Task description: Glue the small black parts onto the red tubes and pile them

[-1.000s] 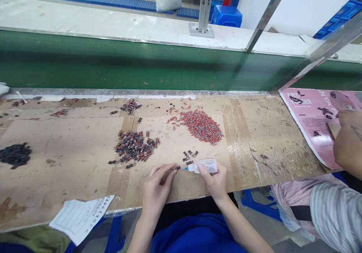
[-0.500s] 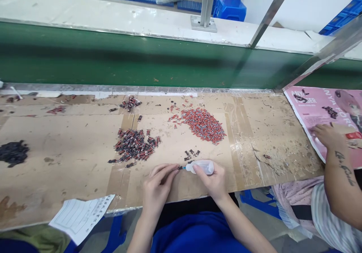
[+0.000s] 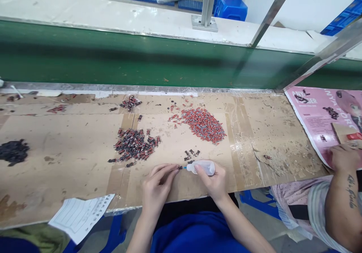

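My left hand (image 3: 157, 187) rests on the cardboard-covered bench (image 3: 70, 151), its fingertips pinching a tiny dark part (image 3: 180, 167). My right hand (image 3: 214, 181) grips a small clear squeeze bottle (image 3: 202, 167) lying sideways, its blue nozzle touching that part. A few loose dark parts (image 3: 190, 154) lie just beyond the bottle. Farther back sit a heap of red pieces (image 3: 204, 124) and a heap of mixed red and black pieces (image 3: 134, 146).
A black pile (image 3: 13, 151) lies at far left, a smaller dark cluster (image 3: 130, 103) near the back. A paper form (image 3: 80, 216) hangs over the front edge. A green conveyor belt (image 3: 127, 62) runs behind. A co-worker's hand (image 3: 341, 157) rests on a pink poster (image 3: 322, 117) at right.
The bottle's nozzle has closed in on the part in my left fingers. The co-worker's hand reached onto the pink poster, then drew back toward its front edge.
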A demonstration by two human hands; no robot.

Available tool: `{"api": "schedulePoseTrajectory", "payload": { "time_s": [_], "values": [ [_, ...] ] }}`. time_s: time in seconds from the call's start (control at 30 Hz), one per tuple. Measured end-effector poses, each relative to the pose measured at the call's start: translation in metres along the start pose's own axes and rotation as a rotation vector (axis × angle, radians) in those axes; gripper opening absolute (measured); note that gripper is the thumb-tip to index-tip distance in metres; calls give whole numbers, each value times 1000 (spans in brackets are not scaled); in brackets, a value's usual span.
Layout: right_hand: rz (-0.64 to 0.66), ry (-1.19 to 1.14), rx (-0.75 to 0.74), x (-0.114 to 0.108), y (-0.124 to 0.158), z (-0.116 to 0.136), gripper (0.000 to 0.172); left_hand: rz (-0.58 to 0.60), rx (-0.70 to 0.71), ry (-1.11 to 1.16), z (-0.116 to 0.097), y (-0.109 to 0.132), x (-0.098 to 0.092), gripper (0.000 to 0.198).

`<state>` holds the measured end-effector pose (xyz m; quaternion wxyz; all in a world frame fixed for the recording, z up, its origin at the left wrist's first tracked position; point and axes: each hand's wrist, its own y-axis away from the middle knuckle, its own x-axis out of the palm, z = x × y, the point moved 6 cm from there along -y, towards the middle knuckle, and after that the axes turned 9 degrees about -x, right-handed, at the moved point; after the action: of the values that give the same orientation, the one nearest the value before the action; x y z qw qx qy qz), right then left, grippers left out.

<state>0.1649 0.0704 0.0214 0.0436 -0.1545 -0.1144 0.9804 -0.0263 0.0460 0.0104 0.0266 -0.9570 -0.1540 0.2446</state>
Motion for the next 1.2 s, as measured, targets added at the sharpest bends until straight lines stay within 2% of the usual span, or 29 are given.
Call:
{"api": "schedulePoseTrajectory", "payload": {
  "time_s": [0.27,0.5,0.6,0.73,0.83,0.93,1.0,1.07,1.2],
  "values": [
    [60,13,3,4,2,-3,18,-9,1,-16,-1,0,0,10],
    [7,-62,98,-1,2,-3,19,0,17,-25,-3,1,0,10],
    [-80,-104,106,-19,2,-4,19,-11,69,-34,-3,2,0,10],
    [-189,54,102,-66,3,-14,25,-25,152,-110,-1,1,1,13],
    [-112,277,47,-92,-2,-17,23,-43,175,-159,2,-1,1,16],
    [-60,517,-134,-101,-17,-5,16,-36,168,-184,4,-1,2,19],
    [-32,602,-258,-98,-32,4,14,-39,156,-176,5,-1,2,19],
    [59,637,-348,-89,-50,8,18,-41,148,-156,5,0,2,18],
    [424,703,-435,-59,-80,-4,15,-42,127,-102,5,1,1,15]
  ]
}}
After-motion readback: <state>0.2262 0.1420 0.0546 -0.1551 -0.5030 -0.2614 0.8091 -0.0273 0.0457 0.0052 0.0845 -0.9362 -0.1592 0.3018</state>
